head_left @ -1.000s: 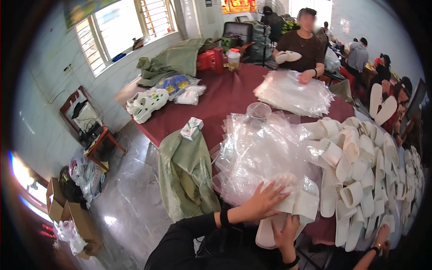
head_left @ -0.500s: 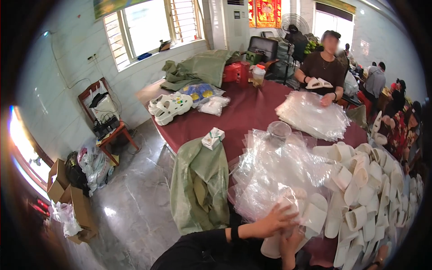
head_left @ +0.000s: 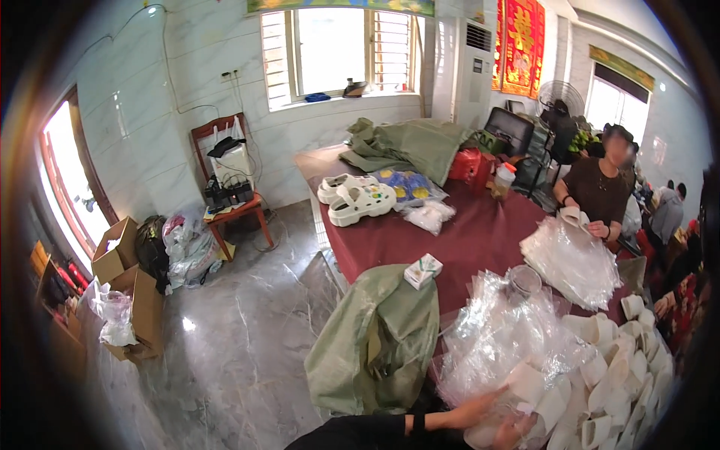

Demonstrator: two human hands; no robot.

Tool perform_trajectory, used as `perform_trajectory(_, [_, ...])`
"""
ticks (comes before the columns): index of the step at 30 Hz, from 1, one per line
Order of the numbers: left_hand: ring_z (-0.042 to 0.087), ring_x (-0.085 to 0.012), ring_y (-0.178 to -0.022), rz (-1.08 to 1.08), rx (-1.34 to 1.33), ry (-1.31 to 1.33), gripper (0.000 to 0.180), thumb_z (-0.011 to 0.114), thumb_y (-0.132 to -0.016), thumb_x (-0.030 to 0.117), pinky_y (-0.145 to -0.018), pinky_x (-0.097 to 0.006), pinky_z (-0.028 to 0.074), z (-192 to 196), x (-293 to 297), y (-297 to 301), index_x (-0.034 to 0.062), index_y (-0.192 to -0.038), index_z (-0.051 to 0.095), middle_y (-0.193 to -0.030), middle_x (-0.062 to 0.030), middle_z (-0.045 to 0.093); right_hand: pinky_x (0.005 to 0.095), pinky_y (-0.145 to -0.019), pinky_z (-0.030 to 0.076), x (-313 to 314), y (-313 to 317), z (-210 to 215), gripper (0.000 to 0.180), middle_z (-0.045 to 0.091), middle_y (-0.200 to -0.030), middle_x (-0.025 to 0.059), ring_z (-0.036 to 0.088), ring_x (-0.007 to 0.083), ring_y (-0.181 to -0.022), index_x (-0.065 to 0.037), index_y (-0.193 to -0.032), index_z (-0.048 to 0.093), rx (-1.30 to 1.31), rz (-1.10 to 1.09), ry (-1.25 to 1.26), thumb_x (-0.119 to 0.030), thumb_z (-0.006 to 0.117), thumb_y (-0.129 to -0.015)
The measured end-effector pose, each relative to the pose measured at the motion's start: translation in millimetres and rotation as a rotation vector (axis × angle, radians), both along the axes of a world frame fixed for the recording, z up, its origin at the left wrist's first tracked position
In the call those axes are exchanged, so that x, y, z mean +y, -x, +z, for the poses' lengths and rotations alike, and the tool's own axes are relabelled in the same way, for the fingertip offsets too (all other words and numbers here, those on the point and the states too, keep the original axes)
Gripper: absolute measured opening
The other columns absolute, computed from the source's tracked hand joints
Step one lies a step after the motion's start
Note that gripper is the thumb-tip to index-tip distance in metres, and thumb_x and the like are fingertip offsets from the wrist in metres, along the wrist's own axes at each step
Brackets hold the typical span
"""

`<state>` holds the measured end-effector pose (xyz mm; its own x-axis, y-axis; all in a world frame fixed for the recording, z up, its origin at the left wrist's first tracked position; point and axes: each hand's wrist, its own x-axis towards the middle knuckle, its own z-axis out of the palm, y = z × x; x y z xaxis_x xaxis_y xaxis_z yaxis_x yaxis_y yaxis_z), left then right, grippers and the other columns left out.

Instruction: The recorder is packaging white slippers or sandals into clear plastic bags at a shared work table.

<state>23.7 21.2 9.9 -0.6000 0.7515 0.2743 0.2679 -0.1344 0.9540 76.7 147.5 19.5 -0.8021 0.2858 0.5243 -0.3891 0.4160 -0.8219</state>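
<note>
My left hand (head_left: 476, 407) reaches in from the lower edge in a dark sleeve. Its fingers lie stretched out on a heap of clear plastic bags (head_left: 501, 341) and touch a white rolled piece (head_left: 529, 382). Just below it, my right hand (head_left: 517, 431) curls around another white piece (head_left: 484, 436) at the frame's bottom; much of that hand is cut off. Several more white rolled pieces (head_left: 615, 375) are piled to the right on the table with the dark red cloth (head_left: 472, 240).
A green sack (head_left: 382, 337) hangs over the near table edge beside a small box (head_left: 422, 270). White sandals (head_left: 356, 199) lie at the far end. A person (head_left: 596, 191) across the table handles a second bag pile (head_left: 574, 259). Cardboard boxes (head_left: 131, 292) and a chair (head_left: 229, 180) stand at the left.
The view has tilted upward, so my hands have slid to the bottom edge. Both hands stay on the bags and white pieces, now drawn closer together.
</note>
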Motion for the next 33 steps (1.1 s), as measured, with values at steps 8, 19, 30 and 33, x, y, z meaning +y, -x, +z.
perform_trajectory(8, [0.029, -0.0309, -0.134, -0.152, -0.069, -0.04, 0.074, 0.049, -0.087, 0.009, -0.109, -0.035, 0.024, -10.3, -5.3, 24.6, 0.0072, -0.147, 0.006, -0.146, -0.0222, 0.025, 0.0463, -0.098, 0.036, 33.8, 28.2, -33.8, 0.066, 0.039, -0.13, 0.0214, 0.04, 0.0344, -0.122, -0.001, -0.134, 0.03, -0.119, -0.157, -0.295, -0.016, 0.064, -0.08])
perform_trajectory(19, [0.044, -0.0217, -0.121, -0.173, -0.577, 0.072, 0.096, 0.069, -0.071, 0.019, -0.097, -0.034, 0.041, -1.8, -19.2, 61.1, 0.0057, -0.145, 0.009, -0.135, -0.0156, 0.039, 0.0529, -0.101, 0.028, 20.5, 17.8, 16.3, 0.058, 0.046, -0.125, 0.0293, 0.039, 0.0457, -0.119, -0.006, -0.127, 0.049, -0.237, -0.112, -0.549, -0.03, 0.063, -0.076])
perform_trajectory(30, [0.043, -0.0279, -0.122, 0.05, -0.14, 0.143, 0.088, 0.068, -0.077, 0.021, -0.096, -0.035, 0.04, -32.1, -10.4, 60.6, 0.0027, -0.143, 0.012, -0.135, -0.02, 0.039, 0.0422, -0.111, 0.024, 45.2, -28.3, -80.8, 0.103, 0.031, -0.138, 0.03, 0.029, 0.0402, -0.13, 0.012, -0.136, 0.02, -1.065, 0.051, -0.621, -0.022, 0.081, -0.061])
perform_trajectory(33, [0.04, -0.0297, -0.125, 0.122, -0.215, 0.212, 0.085, 0.067, -0.079, 0.024, -0.099, -0.037, 0.037, -29.9, -14.4, 39.8, 0.0016, -0.142, 0.015, -0.137, -0.0203, 0.038, 0.0438, -0.11, 0.024, 45.2, -19.3, -50.7, 0.096, 0.032, -0.137, 0.0292, 0.03, 0.0406, -0.129, 0.008, -0.136, 0.024, -0.995, 0.155, -0.655, -0.024, 0.079, -0.064])
